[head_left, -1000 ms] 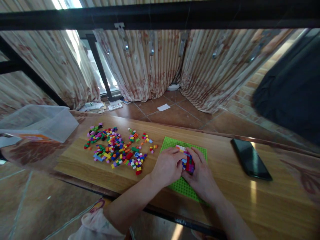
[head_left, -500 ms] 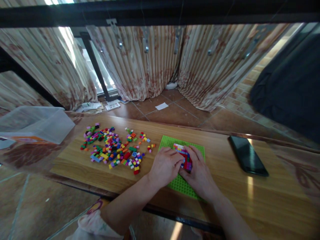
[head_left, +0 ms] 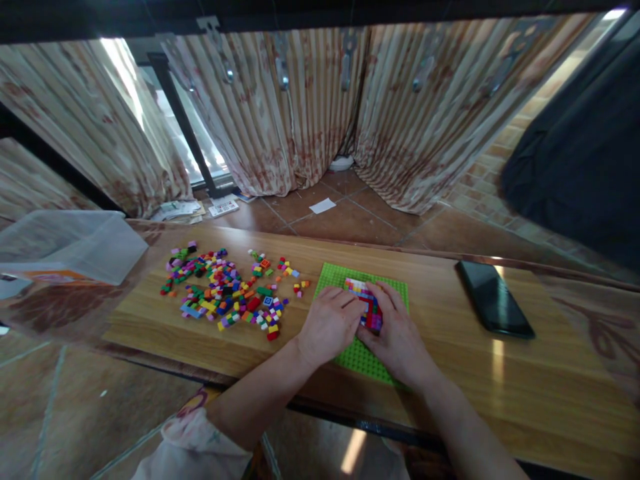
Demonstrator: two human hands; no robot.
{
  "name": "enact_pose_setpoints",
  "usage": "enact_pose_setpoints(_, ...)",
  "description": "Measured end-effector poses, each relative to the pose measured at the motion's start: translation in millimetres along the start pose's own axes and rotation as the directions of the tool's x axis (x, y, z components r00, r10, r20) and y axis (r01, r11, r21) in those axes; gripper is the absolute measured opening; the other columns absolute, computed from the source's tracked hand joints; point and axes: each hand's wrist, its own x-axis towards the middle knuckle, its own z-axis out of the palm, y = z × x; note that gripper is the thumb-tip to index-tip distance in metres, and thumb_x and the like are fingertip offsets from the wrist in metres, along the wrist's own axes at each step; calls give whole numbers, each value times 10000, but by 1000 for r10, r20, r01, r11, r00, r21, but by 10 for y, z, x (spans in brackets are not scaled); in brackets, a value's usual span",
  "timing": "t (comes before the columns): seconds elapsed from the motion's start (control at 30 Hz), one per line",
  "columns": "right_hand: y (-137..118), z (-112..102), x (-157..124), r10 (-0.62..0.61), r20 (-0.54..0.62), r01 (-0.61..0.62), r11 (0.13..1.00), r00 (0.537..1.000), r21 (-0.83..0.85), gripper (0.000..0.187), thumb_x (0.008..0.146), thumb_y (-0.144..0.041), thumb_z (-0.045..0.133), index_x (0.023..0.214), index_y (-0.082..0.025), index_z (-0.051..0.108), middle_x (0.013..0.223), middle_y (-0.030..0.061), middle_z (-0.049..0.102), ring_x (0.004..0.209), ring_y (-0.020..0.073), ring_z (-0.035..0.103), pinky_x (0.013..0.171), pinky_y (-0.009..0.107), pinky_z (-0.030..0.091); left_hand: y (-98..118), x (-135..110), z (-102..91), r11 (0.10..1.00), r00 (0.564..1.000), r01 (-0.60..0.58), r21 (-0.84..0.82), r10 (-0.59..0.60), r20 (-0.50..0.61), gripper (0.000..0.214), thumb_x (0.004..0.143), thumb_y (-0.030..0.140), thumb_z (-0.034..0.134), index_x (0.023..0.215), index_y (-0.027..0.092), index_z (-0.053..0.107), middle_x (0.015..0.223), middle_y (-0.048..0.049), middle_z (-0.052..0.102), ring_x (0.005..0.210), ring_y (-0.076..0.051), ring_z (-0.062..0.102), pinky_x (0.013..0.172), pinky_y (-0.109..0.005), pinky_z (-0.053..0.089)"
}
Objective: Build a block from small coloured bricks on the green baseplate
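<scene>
A green studded baseplate point(head_left: 367, 360) lies on the wooden board, partly covered by both hands. On it stands a small build of toy bricks point(head_left: 373, 319) in white, red, blue, purple and other colours. My left hand point(head_left: 331, 327) rests over the build's left side, its fingers curled together and their tips pressed down on it. Whatever those fingertips pinch is hidden. My right hand point(head_left: 397, 337) wraps the build's right side, with the fingers along the far edge and the thumb at the near edge.
Loose toy bricks point(head_left: 230, 290) are spread to the left of the baseplate. A translucent plastic box point(head_left: 115, 250) sits at the far left. To the right lies a black phone point(head_left: 493, 300). Striped curtains point(head_left: 320, 113) hang beyond the table.
The whole scene sits slightly higher in the picture. My left fingertips have shifted slightly over the build, and the pale blue bit visible at them is now hidden. My right hand keeps its hold.
</scene>
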Motion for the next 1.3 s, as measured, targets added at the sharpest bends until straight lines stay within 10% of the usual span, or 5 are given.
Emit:
enact_pose_setpoints(0.93,43,-3,8,-1,17,1,1000,1000,-20,696,770,-274,620,1420,-228,375,1442,138,385,1319,303,427,1102,520,375,55,-3,-20,991,993,118,-68,-117,16,215,937,242,501,870,220,704,935,-43,664,939,-209,532,908,-403,383)
enact_pose_setpoints(1.13,58,-40,8,11,47,-8,999,999,-54,698,801,-375,643,1428,-242,366,1445,123,390,1303,300,446,1098,509,387,-249,15,-168,966,961,146,-214,-190,-203,207,917,215,524,1031,199,697,1039,-64,671,990,-176,596,910,-337,460)
enact_pose_setpoints(1.3,124,-4,-7,3,37,-1,998,999,-56,667,826,-427,611,1428,-264,371,1452,117,390,1307,316,449,1078,523,404,-843,-57,-534,888,858,409,-212,-453,-242,197,856,125,526,893,158,716,851,-52,706,817,-159,628,792,-294,503)
